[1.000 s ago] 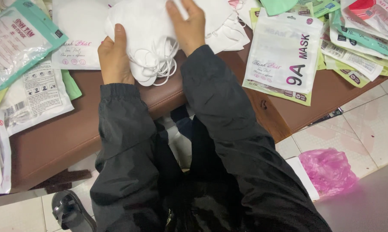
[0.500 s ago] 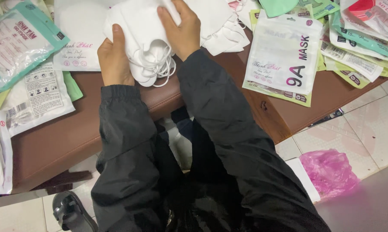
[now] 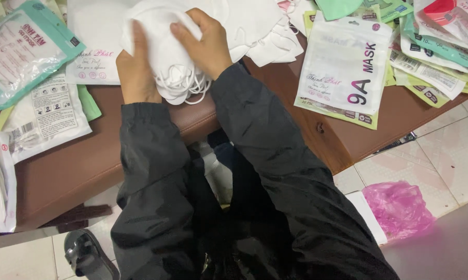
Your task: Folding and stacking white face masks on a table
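White stack: soft folded face masks [image 3: 164, 49] with looped elastic cords, at the tabletop's [image 3: 68, 166] near edge
Left hand [image 3: 135, 72]: clasps the stack's side
Right hand [image 3: 205, 44]: fingers curled over its top — gripping
Tabletop: smooth brown
Pouches: glossy flat mask packets [image 3: 345, 72] — just beside

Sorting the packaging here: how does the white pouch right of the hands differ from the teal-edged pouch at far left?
The white pouch has a white front with dark lettering; the teal-edged pouch has a teal border around a pale panel. The white pouch lies nearly square to the camera, the teal-edged pouch slanted. Both lie flat on the brown table.
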